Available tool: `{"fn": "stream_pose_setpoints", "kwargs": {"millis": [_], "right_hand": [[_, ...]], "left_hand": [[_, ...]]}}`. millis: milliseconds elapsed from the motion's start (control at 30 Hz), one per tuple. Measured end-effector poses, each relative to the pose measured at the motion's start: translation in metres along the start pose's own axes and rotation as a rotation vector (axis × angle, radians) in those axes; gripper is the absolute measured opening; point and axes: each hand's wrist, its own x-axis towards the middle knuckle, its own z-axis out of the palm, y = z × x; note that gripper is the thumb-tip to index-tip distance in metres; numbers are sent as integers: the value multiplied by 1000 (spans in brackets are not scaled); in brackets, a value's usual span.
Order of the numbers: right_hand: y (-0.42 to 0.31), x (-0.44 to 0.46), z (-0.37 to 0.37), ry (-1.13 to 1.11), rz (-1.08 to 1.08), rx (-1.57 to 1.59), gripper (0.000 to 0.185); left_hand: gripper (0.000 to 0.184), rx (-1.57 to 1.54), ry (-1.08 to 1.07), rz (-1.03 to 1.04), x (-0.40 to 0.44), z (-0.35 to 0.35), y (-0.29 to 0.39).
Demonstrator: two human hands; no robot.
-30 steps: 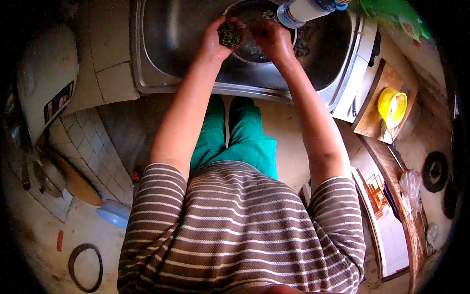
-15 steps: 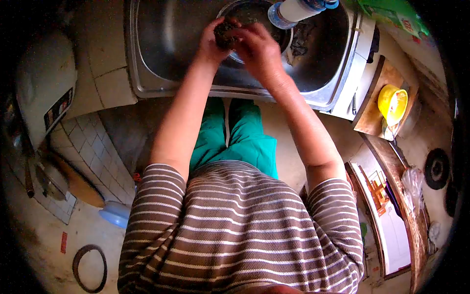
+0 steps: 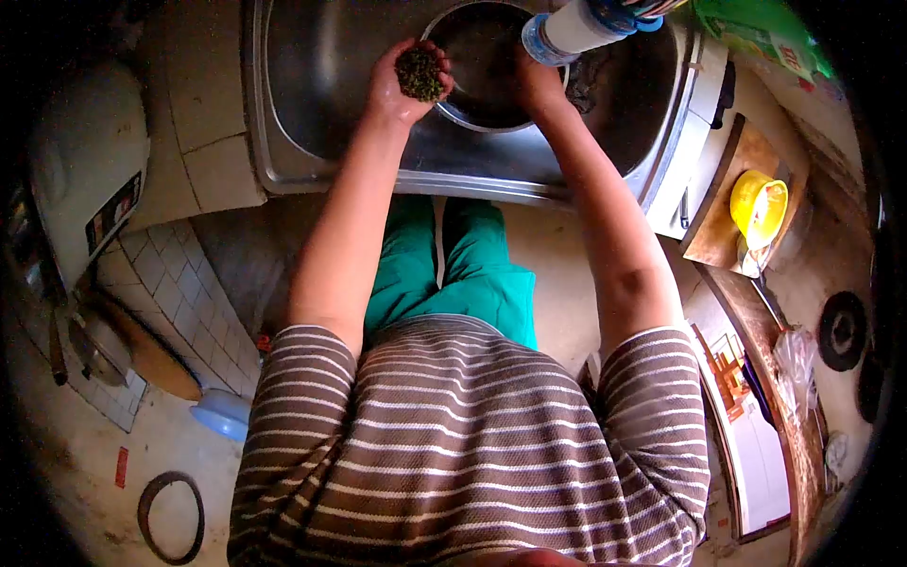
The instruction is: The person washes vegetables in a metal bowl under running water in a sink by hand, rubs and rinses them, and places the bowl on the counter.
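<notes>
My left hand is palm up over the sink, fingers curled round a clump of wet, dark green chopped greens. Just to its right a round metal basin sits in the sink, its inside dark. My right hand is at the basin's right side; its fingers are lost in shadow and behind a white holder with blue rims, so their grip is hidden. Dark scraps lie in the sink right of the basin.
The steel sink has a raised rim along its front. A green bag is at the upper right. A yellow bowl stands on a wooden board to the right. On the left is a pale appliance.
My hands have come apart. The left keeps the greens and has shifted slightly left, turned palm up; the right has moved away to the basin's right side.
</notes>
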Motion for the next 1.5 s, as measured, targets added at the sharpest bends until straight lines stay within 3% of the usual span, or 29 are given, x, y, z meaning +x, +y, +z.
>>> {"fn": "stream_pose_setpoints", "kwargs": {"millis": [67,167,267,367,433,667,767,833,867,933,967,1067,1133,1200,1267,1333,1400,1433,1500], "right_hand": [[-5,6,10,-39,34,-35,55],[-5,17,39,76,96,210,60],[-27,23,45,87,61,56,58],[-48,21,44,71,35,239,45],[-52,20,50,27,-11,239,27],[-44,12,44,-140,-87,90,22],[-33,11,45,-323,-6,72,21],[-33,4,30,86,-27,253,19],[-37,3,20,86,-29,253,19],[-64,0,-29,109,172,593,15],[-79,-6,-46,243,106,629,16],[-109,-14,-62,281,-49,567,19],[-114,-13,-41,359,-214,513,23],[-124,-18,-29,265,-78,662,25],[-127,-18,-23,376,-168,528,27],[-135,-26,-39,288,-187,462,23],[-141,-29,-50,255,-178,604,23],[-138,-26,-50,419,-269,619,27],[-123,-29,-58,362,-216,602,27]], "left_hand": [[26,-6,19,-8,1,-2,1],[23,-3,-31,-4,0,-4,2],[23,-20,-28,-1,-1,-3,2],[23,-6,4,26,0,-4,3],[23,-11,5,25,-1,-2,2],[28,13,18,4,5,-5,3],[24,5,-17,11,4,-7,3],[26,25,0,25,5,-7,2],[28,44,17,38,6,-6,2],[28,73,56,64,1,1,-2],[28,103,95,86,0,3,-3],[28,91,-95,54,2,-3,-4],[28,222,-18,119,10,-10,-3],[28,355,61,185,11,-16,0],[27,321,-17,181,7,-24,4],[27,274,-79,97,-4,-15,1],[28,444,-192,229,-6,-14,0],[29,361,-166,160,-5,-13,2],[29,222,-177,111,-2,-12,4]]}}
